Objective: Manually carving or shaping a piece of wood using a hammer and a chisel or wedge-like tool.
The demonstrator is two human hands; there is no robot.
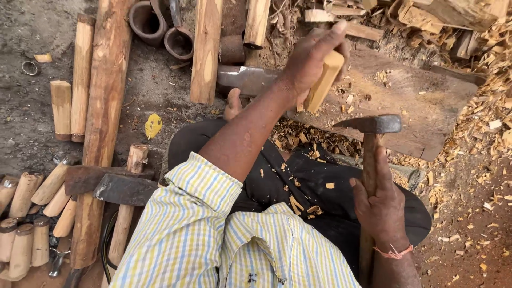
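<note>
The left hand [309, 58] is gripping a pale wood block [324, 80] upright on the chopping slab [410, 96], steadying it; the right hand [380, 205] is clasping an adze [370, 125] just above the slab's near edge.

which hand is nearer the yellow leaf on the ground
Left. The left hand grips a wood block right of the yellow leaf; the right hand holds the adze far lower right.

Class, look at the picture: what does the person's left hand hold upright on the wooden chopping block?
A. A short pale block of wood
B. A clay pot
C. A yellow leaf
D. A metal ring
A: the left hand grips a short pale block of wood standing on the wooden chopping block, while the right hand holds an adze.
</note>
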